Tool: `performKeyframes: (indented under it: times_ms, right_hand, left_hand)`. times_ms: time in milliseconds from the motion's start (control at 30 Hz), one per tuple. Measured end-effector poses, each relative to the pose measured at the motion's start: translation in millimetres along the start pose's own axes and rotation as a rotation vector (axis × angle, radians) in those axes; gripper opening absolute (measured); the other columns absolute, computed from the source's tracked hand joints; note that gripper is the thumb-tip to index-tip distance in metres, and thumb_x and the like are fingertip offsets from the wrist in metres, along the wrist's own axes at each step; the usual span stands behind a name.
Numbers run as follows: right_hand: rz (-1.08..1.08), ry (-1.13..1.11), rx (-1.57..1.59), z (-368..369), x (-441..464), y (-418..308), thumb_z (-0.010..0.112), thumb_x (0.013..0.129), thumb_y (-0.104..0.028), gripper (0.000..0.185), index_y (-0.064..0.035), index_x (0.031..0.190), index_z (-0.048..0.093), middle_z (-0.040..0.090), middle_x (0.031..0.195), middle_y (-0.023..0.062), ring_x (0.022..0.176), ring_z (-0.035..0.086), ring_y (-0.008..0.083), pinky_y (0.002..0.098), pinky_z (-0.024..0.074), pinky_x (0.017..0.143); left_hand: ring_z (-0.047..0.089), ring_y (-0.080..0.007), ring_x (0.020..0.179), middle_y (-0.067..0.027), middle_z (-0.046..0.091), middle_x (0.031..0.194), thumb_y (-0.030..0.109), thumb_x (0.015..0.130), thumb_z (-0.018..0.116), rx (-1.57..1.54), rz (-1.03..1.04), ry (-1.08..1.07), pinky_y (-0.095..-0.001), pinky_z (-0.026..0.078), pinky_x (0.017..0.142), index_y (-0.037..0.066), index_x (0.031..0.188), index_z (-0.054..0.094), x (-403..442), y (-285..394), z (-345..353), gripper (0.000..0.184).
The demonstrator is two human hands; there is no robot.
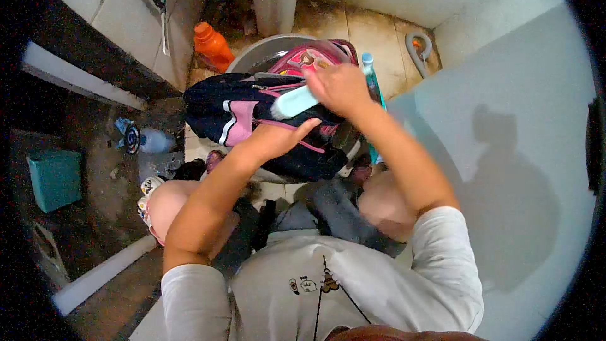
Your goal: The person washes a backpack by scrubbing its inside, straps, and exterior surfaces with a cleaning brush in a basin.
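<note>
Right hand (341, 90) is wrapped around a pale mint brush (297, 101), near its upper-right end, pretty firmly by the look of it. Left hand (274, 141) is flat-ish on the dark bag (208, 104), thumb up, but I can't see the fingers well enough to tell if it's pinching fabric or just bracing.

Bag's a bit above the middle of the frame, slumped across the grey basin (247, 53). Looks like soft, floppy cloth to me, nothing fragile, and probably heavy and slick if it's soaked, though I can't tell how wet it is. I'd grab a seam or the edge by the pink panel (239, 124) rather than loose cloth. Brush seems light and stiff, easy to hang onto.

Pose-wise, both forearms angle in from the lower corners, elbows out, with the right hand higher in frame than the left.
</note>
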State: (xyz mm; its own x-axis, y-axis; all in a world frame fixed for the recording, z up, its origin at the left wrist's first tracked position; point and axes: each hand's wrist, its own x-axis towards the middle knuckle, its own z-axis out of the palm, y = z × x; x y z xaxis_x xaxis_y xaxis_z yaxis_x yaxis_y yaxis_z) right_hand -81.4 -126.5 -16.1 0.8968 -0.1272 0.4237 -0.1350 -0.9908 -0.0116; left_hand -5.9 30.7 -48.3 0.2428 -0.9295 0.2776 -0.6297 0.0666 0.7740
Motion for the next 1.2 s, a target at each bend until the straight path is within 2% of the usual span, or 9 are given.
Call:
performKeyframes:
  times_ms: [133, 367, 500, 700, 800, 900, 933, 1067, 1200]
  right_hand:
    - [0.056, -0.142, -0.43, 3.1, -3.3, 42.2, 0.043, 0.088, -0.033, 0.031, -0.0129, 0.077, 0.064, 0.06, 0.054, 0.0065, 0.043, 0.058, 0.024, 0.0386, 0.0452, 0.037]
    - [0.028, -0.006, -0.257, 11.6, -9.8, 23.1, 0.044, 0.087, -0.031, 0.038, -0.0116, 0.057, 0.058, 0.057, 0.054, 0.011, 0.047, 0.057, 0.0275, 0.041, 0.0432, 0.042]
    - [0.502, 0.102, -0.177, -19.2, -21.1, 69.4, 0.042, 0.088, -0.033, 0.041, -0.0088, 0.06, 0.059, 0.058, 0.055, 0.0133, 0.053, 0.058, 0.0306, 0.0442, 0.0455, 0.049]
    - [0.119, -0.099, -0.234, 5.4, -22.2, 46.0, 0.041, 0.087, -0.032, 0.035, -0.0102, 0.069, 0.061, 0.062, 0.062, 0.0123, 0.049, 0.06, 0.029, 0.043, 0.0471, 0.044]
    - [0.427, -0.087, -0.11, 3.6, -34.7, 73.8, 0.039, 0.088, -0.031, 0.031, -0.0106, 0.079, 0.059, 0.061, 0.059, 0.0111, 0.05, 0.06, 0.0295, 0.0449, 0.0468, 0.043]
    - [0.204, -0.123, -0.222, 5.6, -30.2, 35.1, 0.037, 0.089, -0.032, 0.033, -0.0113, 0.077, 0.06, 0.061, 0.059, 0.0117, 0.051, 0.06, 0.0297, 0.0453, 0.0467, 0.044]
    - [0.124, 0.05, 0.095, -2.1, -27.9, 29.0, 0.035, 0.089, -0.032, 0.035, -0.0117, 0.076, 0.059, 0.061, 0.061, 0.013, 0.053, 0.061, 0.0302, 0.0457, 0.0469, 0.044]
    - [0.445, -0.086, -0.104, 3.4, -33.5, 62.9, 0.037, 0.09, -0.033, 0.044, -0.0064, 0.06, 0.056, 0.058, 0.058, 0.0145, 0.055, 0.057, 0.034, 0.0454, 0.0447, 0.051]
    - [0.361, -0.004, 0.036, 3.3, -37.9, 39.2, 0.036, 0.09, -0.036, 0.046, -0.0073, 0.06, 0.057, 0.058, 0.06, 0.0163, 0.055, 0.056, 0.0354, 0.0475, 0.044, 0.053]
  left_hand:
    - [0.048, -0.0354, 0.106, -0.0205, 0.053, 0.111, 0.03, 0.082, 0.056, 0.137, 0.006, 0.078, -0.0417, 0.036, 0.092, 0.002, 0.112, 0.051, -7.4, -7.5, -1.8, 0.042]
    - [0.046, -0.0345, 0.11, -0.0188, 0.051, 0.116, 0.028, 0.082, 0.056, 0.159, 0.071, 0.178, -0.0424, 0.033, 0.095, 0.002, 0.114, 0.052, -3.4, -5.3, 15.5, 0.041]
    - [0.051, -0.0347, 0.103, -0.0187, 0.057, 0.108, 0.028, 0.083, 0.055, 0.125, -0.025, 0.246, -0.0414, 0.036, 0.092, 0.001, 0.106, 0.057, 4.8, 5.6, 9.4, 0.035]
    - [0.054, -0.0338, 0.099, -0.0182, 0.058, 0.104, 0.026, 0.084, 0.053, 0.097, -0.126, 0.149, -0.0412, 0.04, 0.087, 0.001, 0.105, 0.057, 8.2, 1.4, 12.1, 0.032]
    - [0.053, -0.0342, 0.1, -0.0184, 0.058, 0.105, 0.025, 0.084, 0.053, 0.041, -0.053, 0.187, -0.0413, 0.039, 0.087, 0.001, 0.106, 0.056, 5.2, 3.4, 9.9, 0.032]
    - [0.052, -0.0343, 0.101, -0.0188, 0.057, 0.106, 0.025, 0.084, 0.053, 0.084, -0.08, 0.195, -0.0418, 0.038, 0.089, 0.002, 0.107, 0.055, 9.2, -0.5, 13.0, 0.033]
    - [0.05, -0.0345, 0.104, -0.0192, 0.056, 0.107, 0.026, 0.084, 0.053, 0.0, -0.063, 0.181, -0.0418, 0.037, 0.09, 0.001, 0.108, 0.054, 13.3, 1.2, 11.4, 0.035]
    - [0.051, -0.0311, 0.105, -0.0169, 0.056, 0.111, 0.034, 0.087, 0.05, -0.012, -0.157, 0.168, -0.0384, 0.035, 0.094, 0.001, 0.111, 0.054, 5.2, 2.7, 11.9, 0.041]
    - [0.05, -0.0318, 0.104, -0.0175, 0.054, 0.11, 0.029, 0.087, 0.05, -0.172, -0.293, 0.126, -0.0386, 0.036, 0.092, 0.0, 0.11, 0.052, 14.2, 18.1, 7.6, 0.038]
